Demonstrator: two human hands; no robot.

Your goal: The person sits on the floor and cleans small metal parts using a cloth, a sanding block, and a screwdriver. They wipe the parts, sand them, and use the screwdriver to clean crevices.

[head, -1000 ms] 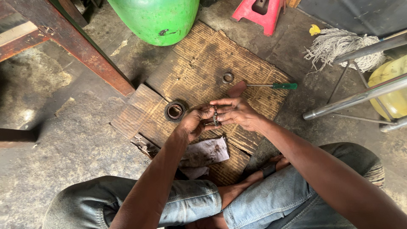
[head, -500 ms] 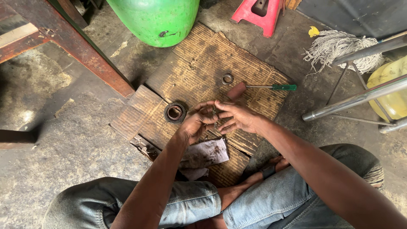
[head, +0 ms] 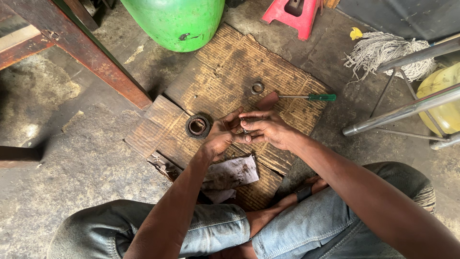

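My left hand [head: 221,135] and my right hand [head: 266,127] meet over a worn cardboard sheet [head: 225,62] on the floor. Together their fingertips pinch a small metal part [head: 245,131], mostly hidden by the fingers. A dark round bearing [head: 198,126] lies on the cardboard just left of my left hand. A smaller metal ring [head: 257,88] lies farther away. A green-handled screwdriver [head: 306,97] lies beyond my right hand, next to a brown flat piece [head: 267,101].
A dirty rag [head: 230,173] lies by my knees. A green drum [head: 177,21] and a red stool [head: 296,13] stand at the far side. A wooden beam [head: 91,57] runs at left. Metal tubes [head: 407,110], a mop head [head: 383,48] and a yellow container [head: 443,112] sit at right.
My hands stayed together over the cardboard. The fingers shifted around the small part, with my right hand's fingers now laid flatter over my left fingertips.
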